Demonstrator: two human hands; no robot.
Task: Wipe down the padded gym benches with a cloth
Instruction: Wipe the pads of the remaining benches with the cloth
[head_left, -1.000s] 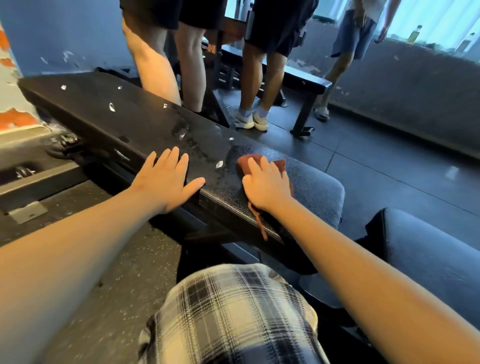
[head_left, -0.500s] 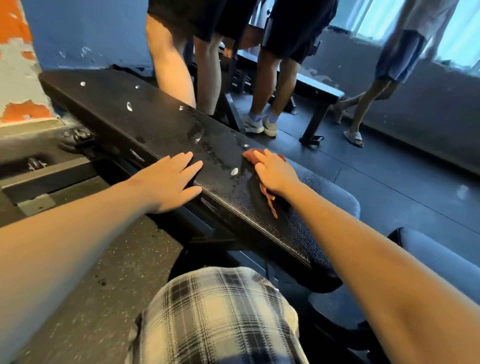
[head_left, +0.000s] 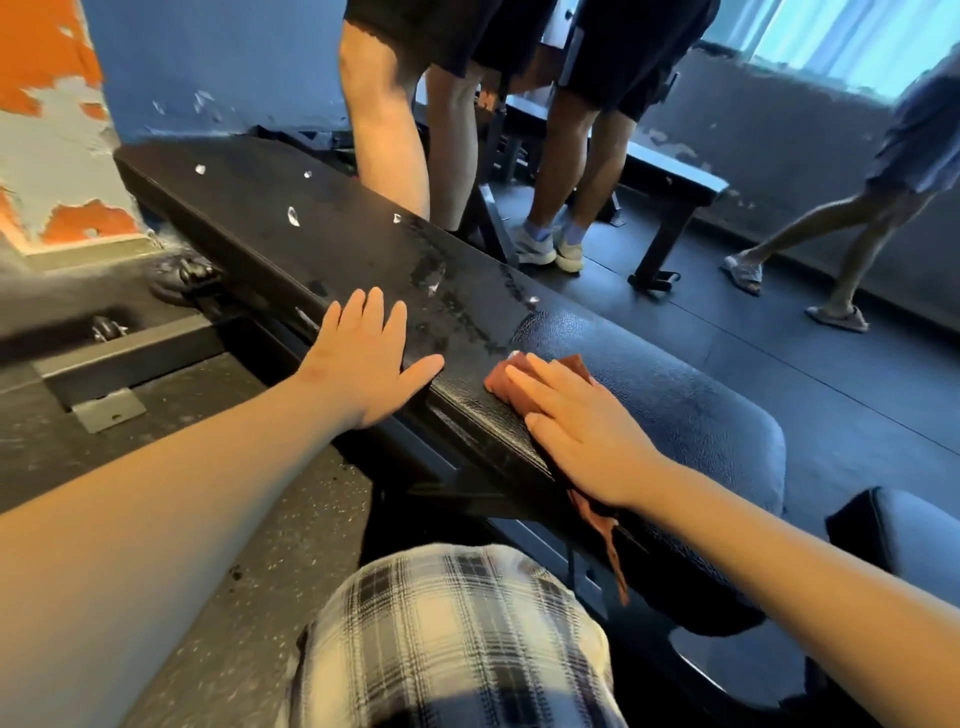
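Drawn nearer, the right hand (head_left: 587, 431) presses the reddish-brown cloth (head_left: 501, 387) flat-fingered onto the black padded counter (head_left: 675, 415). Left hand (head_left: 363, 364) braces, grip flat, empty; overlap strokes leftward.

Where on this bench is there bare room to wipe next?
Free: the far pad between the left hand and the blue wall, and the pebbled near end right of the right hand. Tight: the narrow gap between the left hand and the cloth, and the far edge beside bystanders' legs.

I am seeing daylight coming through the window (head_left: 841, 47) at upper right and glinting off the bench (head_left: 467, 291). Frame edges are bowing, and the far legs (head_left: 860, 254) are blurring slightly.
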